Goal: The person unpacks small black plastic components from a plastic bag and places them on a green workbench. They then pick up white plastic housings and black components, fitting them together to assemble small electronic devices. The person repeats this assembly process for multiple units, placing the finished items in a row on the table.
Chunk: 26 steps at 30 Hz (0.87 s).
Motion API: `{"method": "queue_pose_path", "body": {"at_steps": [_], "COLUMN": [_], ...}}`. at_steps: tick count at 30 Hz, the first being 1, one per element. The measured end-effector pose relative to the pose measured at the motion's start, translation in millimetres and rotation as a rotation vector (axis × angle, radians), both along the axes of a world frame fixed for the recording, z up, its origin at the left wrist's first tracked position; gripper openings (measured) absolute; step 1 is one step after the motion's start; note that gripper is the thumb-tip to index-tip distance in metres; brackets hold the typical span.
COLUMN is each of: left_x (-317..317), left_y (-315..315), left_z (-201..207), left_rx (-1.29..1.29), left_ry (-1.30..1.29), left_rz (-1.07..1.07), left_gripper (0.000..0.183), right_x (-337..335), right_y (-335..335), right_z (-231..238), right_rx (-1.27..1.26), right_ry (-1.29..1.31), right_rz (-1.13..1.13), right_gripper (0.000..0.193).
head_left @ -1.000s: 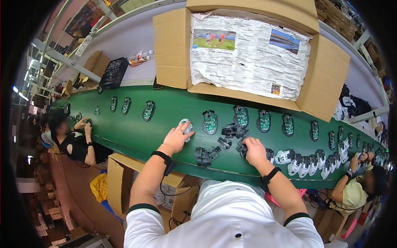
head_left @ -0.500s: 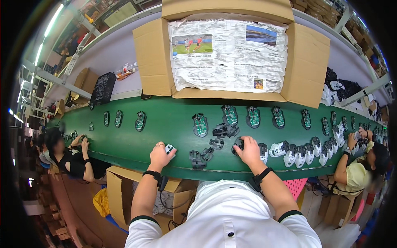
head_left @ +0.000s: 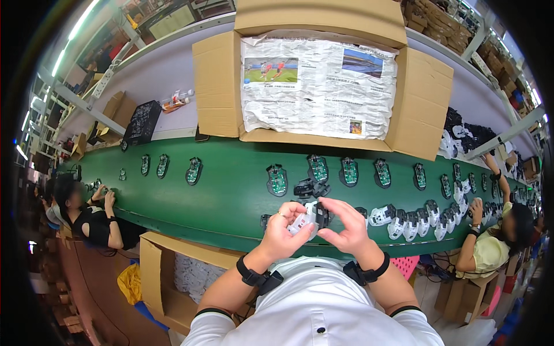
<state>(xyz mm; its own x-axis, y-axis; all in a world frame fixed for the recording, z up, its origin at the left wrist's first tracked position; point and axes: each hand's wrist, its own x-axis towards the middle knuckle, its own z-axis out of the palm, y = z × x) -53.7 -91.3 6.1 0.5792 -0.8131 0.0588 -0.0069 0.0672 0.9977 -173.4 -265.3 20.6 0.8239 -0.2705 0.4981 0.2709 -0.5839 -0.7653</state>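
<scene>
In front of my chest, my left hand [head_left: 278, 233] grips a white mouse shell [head_left: 304, 221] with its fingers and thumb. My right hand [head_left: 350, 229] has its thumb and fingers around a black plastic mouse part [head_left: 321, 215], which is up against the shell. Whether the two pieces are joined cannot be made out. Just beyond my hands lies a small pile of black plastic parts [head_left: 310, 188] on the green work surface [head_left: 236, 184]. Partly hidden by my left hand is another black part [head_left: 265, 221].
Mouse bases with green circuit boards [head_left: 348, 171] stand in a row along the far side. White mouse shells [head_left: 410, 225] curve away at the right. An open cardboard box [head_left: 418, 98] lined with newspaper stands behind. Co-workers sit at the left [head_left: 95, 216] and right [head_left: 490, 242].
Both hands have come together at the middle. My left hand brought the white shell rightward, and my right hand lifted a black part from the surface. Bases and shells appear shifted slightly left.
</scene>
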Motion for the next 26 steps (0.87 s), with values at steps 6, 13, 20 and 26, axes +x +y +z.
{"method": "queue_pose_path", "body": {"at_steps": [6,13,20,26], "left_x": [0,-2,-5,6], "left_y": [-1,3,-5,-20], "left_z": [-1,17,21,-27], "left_rx": [-0.017,0.054,0.044,0.335], "left_ry": [0.023,-0.167,-0.018,-0.198], "left_rz": [-0.088,-0.181,-0.081,-0.021], "left_gripper": [0.046,0.063,0.062,0.044], "right_x": [-8,-19,-17,-11], "right_y": [4,20,26,21], "right_z": [-8,-22,-11,6], "right_rx": [-0.022,0.95,0.595,0.362], "right_ry": [0.065,0.414,0.411,0.53], "right_rz": [0.029,0.341,0.071,-0.1], "right_gripper": [0.06,0.06,0.055,0.06]}}
